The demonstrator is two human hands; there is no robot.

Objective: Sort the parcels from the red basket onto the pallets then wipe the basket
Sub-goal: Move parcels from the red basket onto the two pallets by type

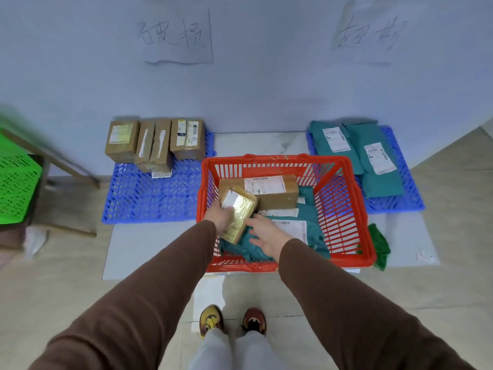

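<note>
While gripping a small taped cardboard box [238,212] over the red basket [346,209], left hand [219,219] wrapped around its near-left side, box tilted with its label facing up. Right hand [266,237] just beside it to the right — fingers spread loose, holding nothing, hovering over a teal mailer bag [250,249] in the basket's near end. Just beyond both hands, inside the basket, a larger brown box [277,190] with a white label, and more teal bags under and beside it. Farther out and left of the left hand, a blue pallet [149,196] carrying brown boxes [154,141] against the wall. Farther out and right of the right hand, a second blue pallet [400,198] with teal bags [373,158] laid flat. Right of the basket — touching its near corner — a green cloth [380,244].
</note>
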